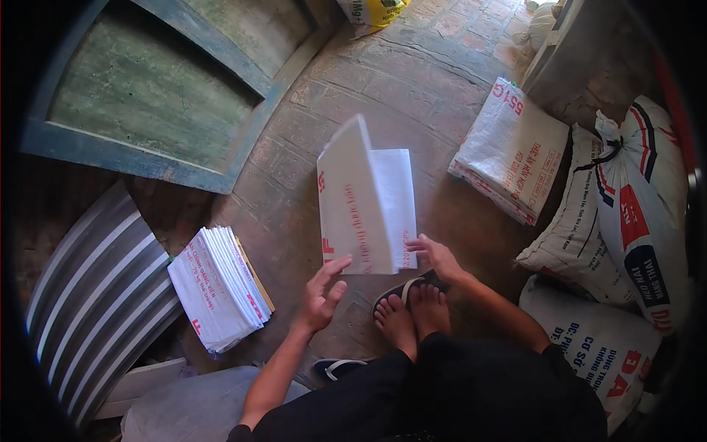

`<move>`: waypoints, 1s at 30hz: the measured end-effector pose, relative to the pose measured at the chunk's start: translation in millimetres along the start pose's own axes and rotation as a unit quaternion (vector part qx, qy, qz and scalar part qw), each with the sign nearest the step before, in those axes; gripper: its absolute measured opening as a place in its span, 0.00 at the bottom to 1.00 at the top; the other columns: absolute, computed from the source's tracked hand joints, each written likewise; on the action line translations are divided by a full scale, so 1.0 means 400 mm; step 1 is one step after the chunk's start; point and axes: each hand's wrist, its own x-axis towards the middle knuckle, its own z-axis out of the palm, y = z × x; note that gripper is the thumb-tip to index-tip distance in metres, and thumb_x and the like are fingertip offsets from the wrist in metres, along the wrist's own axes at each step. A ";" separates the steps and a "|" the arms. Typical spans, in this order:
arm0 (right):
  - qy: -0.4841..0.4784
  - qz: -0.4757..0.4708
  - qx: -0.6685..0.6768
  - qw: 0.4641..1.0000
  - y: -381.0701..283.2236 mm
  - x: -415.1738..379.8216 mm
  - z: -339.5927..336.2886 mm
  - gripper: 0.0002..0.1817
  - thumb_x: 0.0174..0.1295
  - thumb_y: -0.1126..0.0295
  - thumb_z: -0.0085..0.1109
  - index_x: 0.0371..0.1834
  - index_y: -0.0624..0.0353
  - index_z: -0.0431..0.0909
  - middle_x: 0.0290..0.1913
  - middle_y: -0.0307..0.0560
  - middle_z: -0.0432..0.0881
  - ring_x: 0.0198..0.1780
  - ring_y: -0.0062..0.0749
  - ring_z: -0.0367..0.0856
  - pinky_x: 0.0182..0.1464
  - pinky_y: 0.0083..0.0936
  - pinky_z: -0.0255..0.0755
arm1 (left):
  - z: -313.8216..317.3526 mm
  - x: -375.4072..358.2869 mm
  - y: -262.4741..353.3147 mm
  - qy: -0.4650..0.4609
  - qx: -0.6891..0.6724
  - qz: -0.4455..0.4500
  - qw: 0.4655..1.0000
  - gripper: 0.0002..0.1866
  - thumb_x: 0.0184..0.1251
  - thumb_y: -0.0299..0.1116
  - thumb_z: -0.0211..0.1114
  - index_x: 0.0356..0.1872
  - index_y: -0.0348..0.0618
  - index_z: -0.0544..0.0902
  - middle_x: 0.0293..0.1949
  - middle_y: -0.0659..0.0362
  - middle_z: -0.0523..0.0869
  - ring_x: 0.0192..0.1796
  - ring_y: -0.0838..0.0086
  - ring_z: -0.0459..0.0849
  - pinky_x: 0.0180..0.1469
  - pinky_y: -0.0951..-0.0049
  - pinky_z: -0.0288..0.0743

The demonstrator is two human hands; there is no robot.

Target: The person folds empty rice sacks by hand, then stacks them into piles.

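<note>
A white woven sack [346, 206] with red print lies part folded on the brick floor in front of my feet. Its left flap stands up at an angle over the flat part on the right. My left hand [322, 298] is just off the flap's lower edge, thumb and fingers apart, with nothing in it. At the sack's lower right corner is my right hand [440, 259], its fingers stretched out beside the edge. Whether those fingertips touch the sack is hard to tell.
A folded sack stack [217, 287] sits left, and a larger stack [515, 151] right. Filled sacks [641, 221] lean along the right side. Corrugated sheeting [103, 295] and a blue-green wooden door [155, 96] are on the left. A sandal [339, 366] lies by my feet.
</note>
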 end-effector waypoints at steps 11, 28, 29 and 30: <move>-0.108 0.101 0.306 0.940 -0.052 0.005 0.072 0.12 0.73 0.64 0.58 0.54 0.55 0.75 0.50 0.38 0.82 0.50 0.27 0.82 0.57 0.38 0.79 | 0.009 -0.093 -0.270 0.077 0.310 -0.100 0.942 0.50 0.58 0.45 0.76 0.77 0.40 0.57 0.73 0.40 0.61 0.75 0.46 0.62 0.76 0.53 0.57; 0.035 0.011 -0.057 0.998 0.101 -0.014 0.041 0.24 0.63 0.69 0.68 0.61 0.67 0.75 0.51 0.51 0.85 0.42 0.30 0.85 0.39 0.26 0.83 | -0.034 -0.054 -0.438 0.145 0.005 -0.179 0.973 0.35 0.68 0.38 0.68 0.73 0.40 0.65 0.63 0.52 0.77 0.60 0.68 0.80 0.61 0.67 0.75; 0.036 0.012 -0.061 0.997 0.104 -0.009 0.039 0.24 0.64 0.68 0.68 0.61 0.66 0.75 0.51 0.51 0.85 0.43 0.30 0.85 0.39 0.25 0.83 | -0.035 -0.036 -0.387 0.160 -0.059 -0.221 0.960 0.35 0.69 0.40 0.68 0.72 0.39 0.65 0.62 0.53 0.78 0.59 0.71 0.80 0.60 0.68 0.75; 0.037 0.012 -0.065 0.997 0.109 -0.002 0.041 0.24 0.64 0.68 0.68 0.61 0.66 0.75 0.51 0.50 0.85 0.43 0.29 0.85 0.40 0.25 0.82 | -0.037 -0.023 -0.362 0.175 -0.121 -0.262 0.941 0.35 0.69 0.42 0.69 0.71 0.38 0.65 0.60 0.54 0.78 0.59 0.73 0.79 0.58 0.69 0.76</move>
